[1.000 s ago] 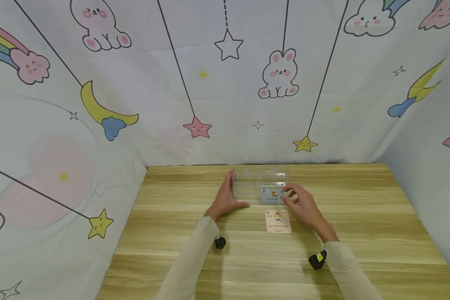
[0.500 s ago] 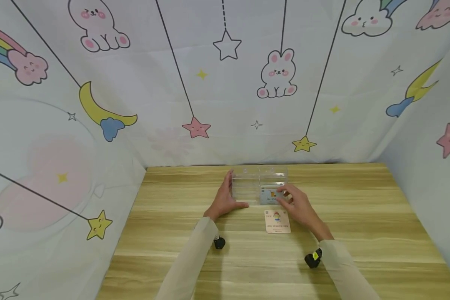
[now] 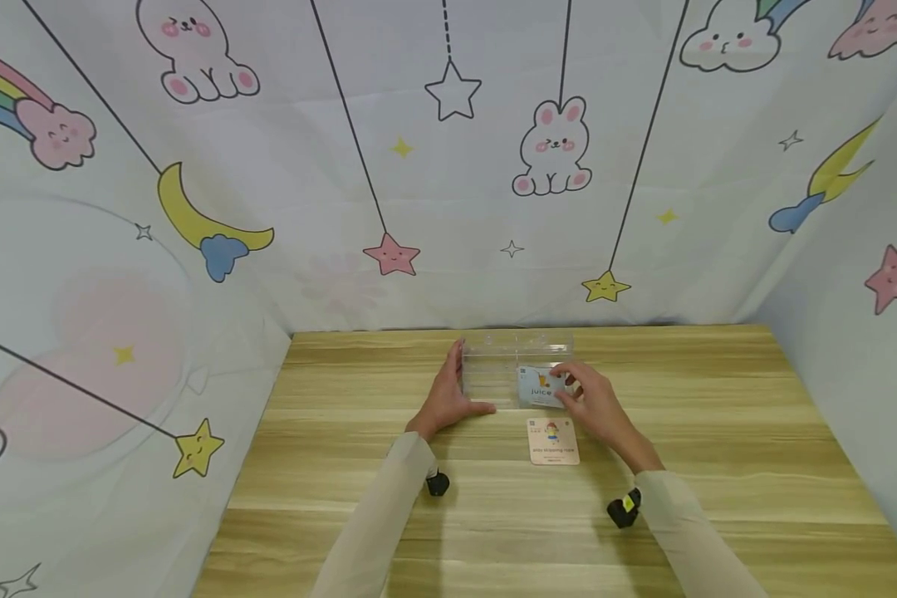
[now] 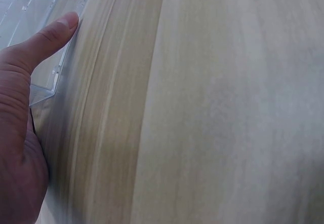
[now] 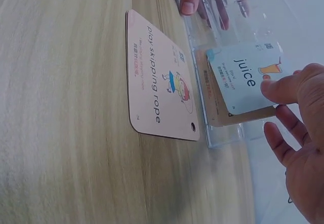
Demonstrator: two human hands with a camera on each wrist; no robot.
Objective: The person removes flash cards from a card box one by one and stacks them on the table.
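Observation:
A clear plastic box [image 3: 491, 362] with compartments stands at the back of the table. My left hand [image 3: 445, 395] grips its left end, thumb along the front edge and fingers behind the side. My right hand [image 3: 600, 409] pinches the right edge of a light blue flash card [image 5: 238, 79] printed "juice". That card sits tilted in the box's right compartment. Behind it, in the right wrist view, a pinkish-brown card [image 5: 216, 113] shows, mostly covered. A pink flash card [image 3: 553, 448] printed "play skipping rope" lies flat on the table in front of the box.
The wood-grain table [image 3: 508, 531] meets a white cloth backdrop [image 3: 448, 191] right behind the box. More printed cloth hangs at the left and right sides. Black wrist cameras [image 3: 438, 483] sit at both wrists.
My right hand has moved left onto the juice card and now pinches it; the card's top has tilted and risen slightly. My left hand has kept its place on the box.

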